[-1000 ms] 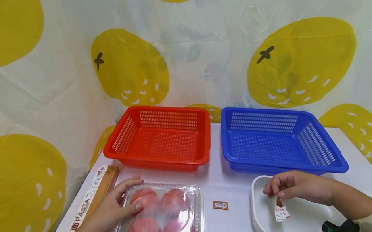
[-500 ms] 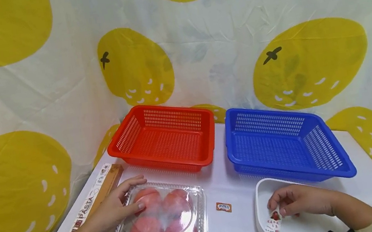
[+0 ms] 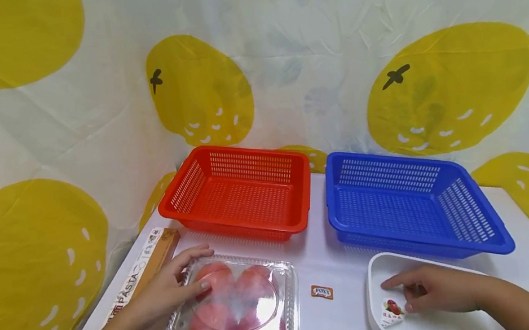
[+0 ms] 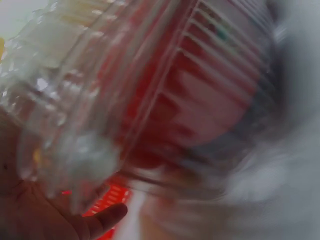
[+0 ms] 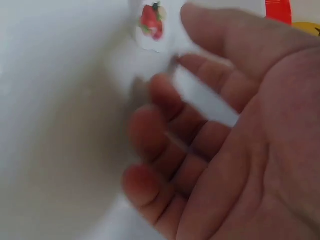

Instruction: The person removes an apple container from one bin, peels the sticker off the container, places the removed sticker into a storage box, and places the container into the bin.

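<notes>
A clear plastic clamshell box (image 3: 235, 312) with several round pinkish-red fruits inside lies at the left front of the table. My left hand (image 3: 165, 291) rests along its left side, thumb over the lid and fingers at the far left corner; in the left wrist view the box (image 4: 165, 100) is blurred. A small white packet (image 3: 392, 310) printed with red fruit lies in the white tub (image 3: 376, 316). Above it hovers my right hand (image 3: 439, 287), forefinger extended and nothing between its fingers. In the right wrist view, the packet (image 5: 152, 22) sits apart from the fingertips.
Behind stand a red perforated basket (image 3: 240, 228) and a blue perforated basket (image 3: 419, 241). A long pasta box (image 3: 143, 266) lies along the left edge. A small orange FOX'S wrapper (image 3: 322, 292) lies between the clamshell box and tub. A lemon-patterned cloth (image 3: 291, 69) hangs behind.
My right hand lowered the pinched packet into the white tub and let it go. The left hand has stayed on the clamshell box. The head view shifted slightly.
</notes>
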A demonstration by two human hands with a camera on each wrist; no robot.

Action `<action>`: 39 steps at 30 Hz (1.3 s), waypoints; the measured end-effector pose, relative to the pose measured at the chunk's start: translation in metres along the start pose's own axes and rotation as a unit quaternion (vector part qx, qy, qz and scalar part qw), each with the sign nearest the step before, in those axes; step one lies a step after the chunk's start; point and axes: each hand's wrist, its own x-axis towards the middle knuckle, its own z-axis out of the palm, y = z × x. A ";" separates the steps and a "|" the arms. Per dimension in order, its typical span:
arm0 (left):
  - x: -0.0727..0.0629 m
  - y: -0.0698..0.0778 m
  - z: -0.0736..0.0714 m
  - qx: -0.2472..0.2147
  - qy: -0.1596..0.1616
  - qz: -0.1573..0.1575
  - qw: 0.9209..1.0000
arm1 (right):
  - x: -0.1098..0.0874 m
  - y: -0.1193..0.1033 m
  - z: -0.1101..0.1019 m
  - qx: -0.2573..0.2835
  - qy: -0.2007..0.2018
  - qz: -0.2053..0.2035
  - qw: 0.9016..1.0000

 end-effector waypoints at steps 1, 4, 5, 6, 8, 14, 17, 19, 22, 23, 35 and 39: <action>0.000 0.002 -0.002 0.002 -0.008 0.001 1.000 | -0.002 -0.003 -0.001 -0.013 0.006 -0.001 1.000; 0.001 0.009 -0.011 0.006 -0.027 -0.002 1.000 | -0.006 -0.015 -0.003 -0.055 0.030 -0.026 0.998; 0.002 0.012 -0.015 0.000 -0.029 0.001 1.000 | -0.007 -0.020 -0.003 -0.066 0.037 -0.038 0.996; 0.003 0.014 -0.019 -0.005 -0.028 0.004 1.000 | -0.007 -0.027 -0.003 -0.071 0.043 -0.045 0.996; 0.007 0.020 -0.028 -0.015 -0.016 0.012 1.000 | -0.005 -0.042 -0.001 -0.079 0.056 -0.054 0.994; 0.025 0.034 -0.053 -0.052 0.072 0.077 0.993 | 0.008 -0.089 0.015 -0.093 0.113 -0.072 0.987; 0.033 0.037 -0.062 -0.056 0.117 0.076 0.989 | 0.013 -0.109 0.026 -0.083 0.145 -0.073 0.983; 0.037 0.037 -0.066 -0.058 0.143 0.057 0.986 | 0.017 -0.119 0.034 -0.083 0.169 -0.078 0.979; 0.043 0.036 -0.070 -0.095 0.175 0.028 0.980 | 0.028 -0.129 0.049 -0.063 0.209 -0.080 0.973; 0.045 0.035 -0.071 -0.109 0.186 0.019 0.976 | 0.032 -0.131 0.055 -0.044 0.221 -0.079 0.971; 0.072 0.006 -0.077 -0.187 0.282 -0.041 0.940 | 0.090 -0.146 0.125 0.240 0.260 -0.061 0.933; 0.082 -0.006 -0.080 -0.206 0.259 -0.058 0.942 | 0.105 -0.147 0.136 0.352 0.231 -0.076 0.904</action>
